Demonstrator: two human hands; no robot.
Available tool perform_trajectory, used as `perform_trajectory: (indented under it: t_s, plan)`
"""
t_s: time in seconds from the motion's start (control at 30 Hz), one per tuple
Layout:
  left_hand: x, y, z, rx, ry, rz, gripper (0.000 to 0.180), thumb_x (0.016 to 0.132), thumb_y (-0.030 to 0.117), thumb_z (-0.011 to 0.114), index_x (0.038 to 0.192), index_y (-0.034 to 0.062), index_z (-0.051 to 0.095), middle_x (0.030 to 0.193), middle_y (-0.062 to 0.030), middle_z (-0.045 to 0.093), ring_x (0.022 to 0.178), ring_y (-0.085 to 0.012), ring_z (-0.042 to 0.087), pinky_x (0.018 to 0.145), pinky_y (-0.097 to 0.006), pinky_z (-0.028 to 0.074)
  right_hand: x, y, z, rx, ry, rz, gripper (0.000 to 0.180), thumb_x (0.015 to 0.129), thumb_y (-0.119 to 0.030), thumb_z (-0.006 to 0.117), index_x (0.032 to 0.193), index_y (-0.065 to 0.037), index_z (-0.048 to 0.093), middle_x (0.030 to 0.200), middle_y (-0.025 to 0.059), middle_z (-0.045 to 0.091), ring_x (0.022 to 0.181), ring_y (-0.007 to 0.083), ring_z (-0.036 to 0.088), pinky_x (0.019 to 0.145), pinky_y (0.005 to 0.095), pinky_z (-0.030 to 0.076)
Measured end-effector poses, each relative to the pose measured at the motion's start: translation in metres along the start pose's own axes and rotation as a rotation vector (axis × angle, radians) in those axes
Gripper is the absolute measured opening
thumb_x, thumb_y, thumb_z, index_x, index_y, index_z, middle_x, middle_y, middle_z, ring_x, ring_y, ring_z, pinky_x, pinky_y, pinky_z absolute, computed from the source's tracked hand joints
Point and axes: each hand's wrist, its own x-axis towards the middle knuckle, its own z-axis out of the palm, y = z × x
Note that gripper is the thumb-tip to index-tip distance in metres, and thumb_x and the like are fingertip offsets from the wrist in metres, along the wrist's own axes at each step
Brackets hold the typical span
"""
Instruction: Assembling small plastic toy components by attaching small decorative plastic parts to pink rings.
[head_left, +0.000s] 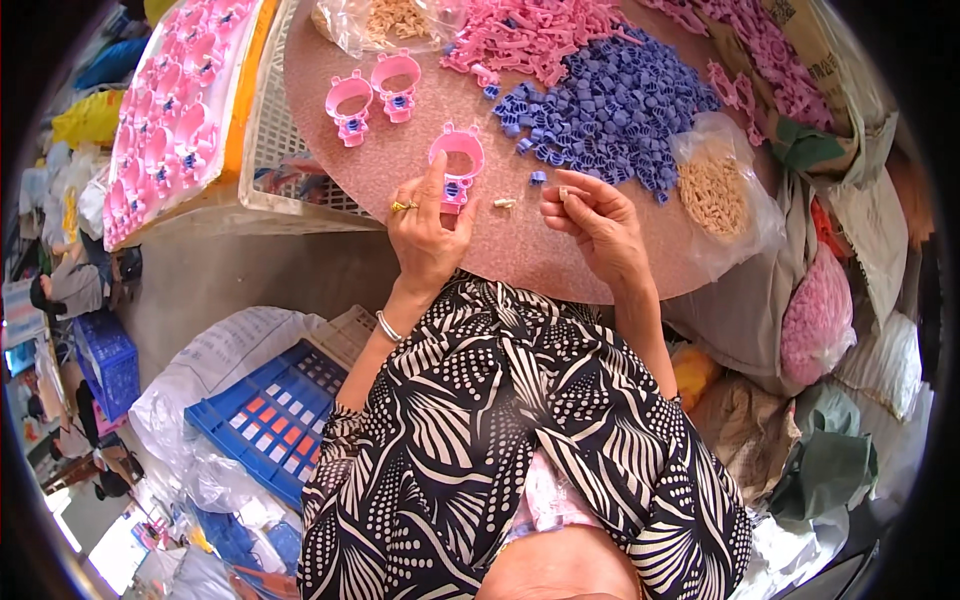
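My left hand (428,232) grips a pink plastic ring-shaped piece (465,137) against the table, its index finger lying along the ring's left side. A blue insert (455,191) sits in the lower part of this piece. My right hand (605,232) is just to the right, thumb and fingertips pinched on a small pale peg (563,192). Between the hands, a few beige pegs (503,203) lie on the tabletop. One loose blue part (538,178) rests near my right fingertips. Two more pink ring pieces with blue inserts, one of them a ring piece (349,125), lie at the upper left.
A heap of blue parts (610,110) and a pink heap (530,35) cover the far side of the round table (350,180). A bag of beige pegs (715,195) stands right. At left, a tray of pink pieces (180,120) rests over a white crate (290,130).
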Motion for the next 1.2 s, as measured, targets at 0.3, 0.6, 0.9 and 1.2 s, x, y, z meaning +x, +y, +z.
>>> perform_trajectory:
  t_s: [0.3,0.6,0.9,1.2]
  plan:
    - [-0.001,-0.004,0.002,0.063,0.037,0.074,0.061,0.066,0.013,0.079,0.123,0.0047,0.058,0.095,-0.0076,0.066,0.094,-0.0235,0.059,0.087,-0.037,0.043,0.007,0.002,0.007,0.268,-0.108,0.128,0.027,0.097,-0.017,0.050,0.119,-0.001,0.057,0.087,0.0081,0.065,0.067,0.0119,0.063,0.058,0.0232,0.053]
    - [-0.003,-0.007,0.003,0.012,0.099,0.069,0.062,0.066,0.012,0.079,0.123,0.0033,0.058,0.097,-0.0088,0.066,0.095,-0.0251,0.060,0.088,-0.037,0.044,0.015,0.002,0.017,0.082,-0.028,0.107,0.018,0.094,-0.012,0.057,0.106,0.000,0.063,0.084,0.0042,0.065,0.067,0.0087,0.059,0.061,0.0210,0.048]
    - [-0.003,-0.003,-0.002,-0.074,0.094,0.044,0.065,0.067,0.008,0.078,0.127,0.0017,0.053,0.104,-0.0106,0.065,0.097,-0.0268,0.060,0.089,-0.037,0.044,0.030,0.009,0.048,-0.878,-0.090,-0.527,0.013,0.080,0.004,0.066,0.092,0.000,0.068,0.085,0.0050,0.065,0.078,0.0136,0.062,0.066,0.0243,0.050]
    - [-0.006,-0.006,-0.004,-0.181,0.115,0.066,0.066,0.073,0.005,0.073,0.132,-0.0031,0.045,0.111,-0.0125,0.064,0.103,-0.0279,0.060,0.091,-0.037,0.043,0.039,0.013,0.064,-1.411,-0.219,-0.915,0.024,0.067,0.003,0.069,0.089,-0.001,0.064,0.085,0.0106,0.061,0.080,0.0268,0.058,0.070,0.0347,0.048]
